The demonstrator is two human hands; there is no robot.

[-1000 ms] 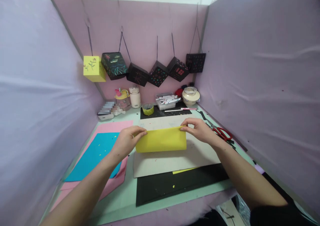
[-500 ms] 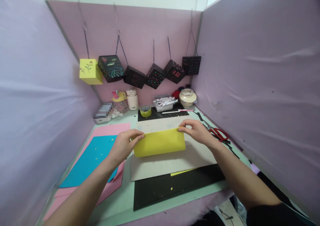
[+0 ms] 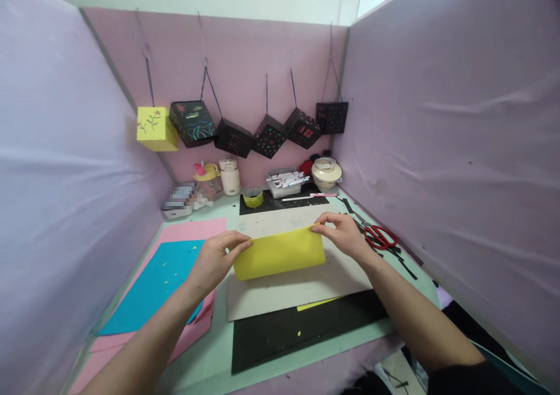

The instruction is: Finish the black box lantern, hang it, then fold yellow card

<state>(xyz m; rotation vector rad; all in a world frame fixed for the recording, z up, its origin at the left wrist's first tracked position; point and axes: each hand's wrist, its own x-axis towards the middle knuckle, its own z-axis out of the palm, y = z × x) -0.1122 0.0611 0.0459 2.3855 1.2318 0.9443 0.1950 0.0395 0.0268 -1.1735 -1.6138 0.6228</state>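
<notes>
Between both hands is a yellow sheet of paper (image 3: 280,255), curved over at its lower edge. My left hand (image 3: 217,259) pinches its upper left corner between thumb and fingers. At the upper right corner my right hand (image 3: 340,233) holds it the same way. The paper is above a pale grey board (image 3: 271,301), which lies over a large black sheet (image 3: 284,336). A thin yellow strip (image 3: 317,304) shows at the board's near edge.
Blue paper (image 3: 153,284) on pink sheets lies at the left. Red-handled scissors (image 3: 380,237) rest among black scraps at the right. Behind are a tape roll (image 3: 252,196), a marker box (image 3: 286,185), a cream bottle (image 3: 230,177) and a lidded bowl (image 3: 326,174). Decorated boxes (image 3: 192,122) hang above.
The view has shifted slightly, so everything sits a little lower and to the left. Both hands keep their pinch on the yellow paper, which has barely moved.
</notes>
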